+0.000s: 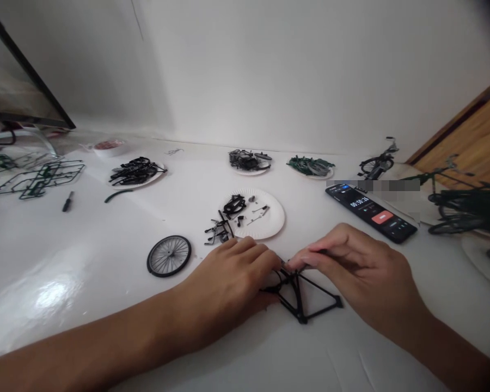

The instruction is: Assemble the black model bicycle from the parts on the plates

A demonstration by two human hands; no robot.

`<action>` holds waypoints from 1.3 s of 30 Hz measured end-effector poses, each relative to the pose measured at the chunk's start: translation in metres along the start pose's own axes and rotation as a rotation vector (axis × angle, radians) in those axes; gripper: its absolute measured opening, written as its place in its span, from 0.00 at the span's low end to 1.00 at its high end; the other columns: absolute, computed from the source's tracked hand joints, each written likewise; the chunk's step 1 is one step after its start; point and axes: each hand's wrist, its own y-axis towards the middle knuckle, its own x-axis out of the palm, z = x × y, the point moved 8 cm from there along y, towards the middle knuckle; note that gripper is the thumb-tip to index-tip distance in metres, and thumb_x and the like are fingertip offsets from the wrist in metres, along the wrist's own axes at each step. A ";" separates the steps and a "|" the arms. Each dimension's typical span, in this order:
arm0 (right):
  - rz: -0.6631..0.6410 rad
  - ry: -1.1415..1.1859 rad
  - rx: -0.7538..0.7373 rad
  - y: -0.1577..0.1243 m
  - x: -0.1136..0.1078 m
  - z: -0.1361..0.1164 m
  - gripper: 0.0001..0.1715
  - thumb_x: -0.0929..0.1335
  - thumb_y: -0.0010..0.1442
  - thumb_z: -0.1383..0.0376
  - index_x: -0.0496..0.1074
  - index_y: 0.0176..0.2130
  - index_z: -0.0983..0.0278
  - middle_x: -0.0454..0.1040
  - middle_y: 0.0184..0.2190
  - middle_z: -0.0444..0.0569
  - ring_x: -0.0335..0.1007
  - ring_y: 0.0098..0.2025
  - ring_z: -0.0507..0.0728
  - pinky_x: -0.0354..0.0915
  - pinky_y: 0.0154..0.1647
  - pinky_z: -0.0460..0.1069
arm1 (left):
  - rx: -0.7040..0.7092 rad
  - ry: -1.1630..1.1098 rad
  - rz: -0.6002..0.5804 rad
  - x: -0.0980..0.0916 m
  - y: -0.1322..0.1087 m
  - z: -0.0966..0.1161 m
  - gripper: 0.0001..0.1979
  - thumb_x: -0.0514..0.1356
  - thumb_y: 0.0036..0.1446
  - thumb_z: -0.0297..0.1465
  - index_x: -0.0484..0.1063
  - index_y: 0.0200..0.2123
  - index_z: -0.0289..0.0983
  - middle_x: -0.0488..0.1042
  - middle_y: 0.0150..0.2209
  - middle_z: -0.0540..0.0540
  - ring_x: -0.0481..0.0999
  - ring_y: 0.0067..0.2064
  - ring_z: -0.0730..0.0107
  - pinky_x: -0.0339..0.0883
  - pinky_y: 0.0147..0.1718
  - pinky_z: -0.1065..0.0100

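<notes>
A small black model bicycle frame [300, 302] lies on the white table near its front edge. My left hand [228, 280] has its fingers curled down over the frame's left end and holds it. Pinched fingertips of my right hand [359, 272] meet the frame's top corner from the right. A loose spoked wheel [169, 256] lies flat to the left of my left hand. Just beyond my hands a paper plate [271, 223] carries small black and metal parts, with more black parts [217, 231] beside its left rim.
A phone [371, 212] showing a timer lies at the right. Plates of black parts [136, 171], dark parts [250, 160] and green parts [310, 166] line the back. Built model bicycles [465, 204] stand far right. Green part sprues [38, 179] and a small screwdriver [67, 201] lie left, below a monitor [20, 87].
</notes>
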 end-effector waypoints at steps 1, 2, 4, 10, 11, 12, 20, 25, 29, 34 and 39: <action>0.007 0.017 0.024 0.000 -0.001 0.002 0.10 0.71 0.63 0.60 0.69 0.32 0.60 0.83 0.28 0.45 0.82 0.31 0.56 0.78 0.33 0.47 | 0.004 -0.008 -0.003 0.000 0.000 0.000 0.11 0.58 0.68 0.34 0.68 0.51 0.37 0.74 0.47 0.45 0.71 0.49 0.59 0.67 0.50 0.56; 0.010 0.019 0.036 0.001 -0.001 0.003 0.11 0.71 0.63 0.60 0.69 0.31 0.60 0.83 0.28 0.46 0.83 0.31 0.57 0.78 0.32 0.47 | 0.016 -0.017 -0.010 0.000 0.000 0.001 0.12 0.58 0.68 0.33 0.67 0.53 0.37 0.73 0.48 0.45 0.71 0.49 0.59 0.67 0.50 0.57; -0.011 -0.038 0.029 0.001 0.000 0.003 0.09 0.71 0.63 0.60 0.71 0.32 0.60 0.83 0.28 0.45 0.82 0.32 0.56 0.78 0.31 0.46 | 0.056 -0.029 -0.028 0.000 0.000 0.004 0.16 0.57 0.69 0.31 0.64 0.58 0.39 0.73 0.50 0.45 0.70 0.50 0.59 0.66 0.51 0.57; -0.125 -0.198 -0.153 0.001 -0.001 -0.006 0.17 0.64 0.69 0.68 0.74 0.54 0.56 0.83 0.43 0.42 0.81 0.44 0.53 0.76 0.47 0.47 | 0.107 -0.044 -0.041 -0.003 -0.002 0.008 0.16 0.55 0.70 0.29 0.65 0.59 0.41 0.69 0.57 0.45 0.69 0.55 0.61 0.64 0.56 0.59; -0.150 -0.225 -0.176 0.001 -0.003 -0.008 0.18 0.64 0.69 0.67 0.74 0.55 0.55 0.83 0.45 0.42 0.81 0.45 0.53 0.76 0.48 0.47 | 0.101 -0.047 -0.044 -0.003 -0.002 0.008 0.13 0.54 0.70 0.29 0.67 0.57 0.40 0.70 0.55 0.45 0.69 0.54 0.61 0.64 0.55 0.59; -0.173 -0.262 -0.182 0.002 -0.006 -0.009 0.17 0.64 0.69 0.67 0.75 0.54 0.54 0.82 0.46 0.41 0.80 0.46 0.53 0.76 0.47 0.47 | 0.093 -0.052 -0.047 -0.003 -0.002 0.007 0.12 0.54 0.71 0.30 0.68 0.55 0.40 0.71 0.53 0.45 0.70 0.52 0.61 0.65 0.54 0.59; -0.165 -0.449 -0.199 0.006 -0.022 -0.013 0.09 0.68 0.65 0.61 0.79 0.34 0.53 0.82 0.30 0.39 0.79 0.29 0.55 0.72 0.27 0.49 | 0.074 -0.070 -0.053 -0.004 -0.002 0.006 0.12 0.55 0.70 0.31 0.69 0.54 0.39 0.72 0.49 0.44 0.70 0.50 0.61 0.66 0.51 0.59; -0.078 -0.407 -0.158 0.003 -0.018 -0.013 0.10 0.69 0.65 0.63 0.77 0.31 0.56 0.78 0.22 0.38 0.74 0.22 0.51 0.69 0.24 0.46 | 0.067 -0.079 -0.054 -0.003 -0.002 0.005 0.12 0.55 0.70 0.30 0.69 0.55 0.39 0.71 0.51 0.45 0.70 0.50 0.62 0.65 0.51 0.59; -0.113 -0.380 -0.170 0.002 -0.017 -0.014 0.11 0.66 0.67 0.65 0.79 0.40 0.55 0.80 0.26 0.38 0.76 0.25 0.50 0.71 0.28 0.45 | 0.053 -0.091 -0.069 -0.002 -0.002 0.005 0.12 0.55 0.70 0.29 0.68 0.55 0.40 0.71 0.51 0.45 0.69 0.51 0.62 0.65 0.52 0.59; -0.198 -0.338 -0.119 0.005 -0.014 -0.013 0.14 0.65 0.67 0.64 0.80 0.42 0.51 0.80 0.24 0.35 0.77 0.24 0.49 0.71 0.25 0.43 | 0.059 -0.089 -0.066 -0.002 -0.002 0.006 0.12 0.54 0.71 0.30 0.68 0.55 0.40 0.72 0.51 0.45 0.69 0.51 0.62 0.64 0.51 0.59; -0.165 -0.332 -0.074 0.007 -0.014 -0.012 0.12 0.67 0.64 0.64 0.80 0.35 0.52 0.80 0.24 0.35 0.77 0.23 0.50 0.70 0.23 0.41 | 0.064 -0.074 -0.069 -0.002 -0.004 0.007 0.13 0.54 0.71 0.30 0.67 0.56 0.40 0.72 0.50 0.45 0.69 0.50 0.61 0.65 0.51 0.59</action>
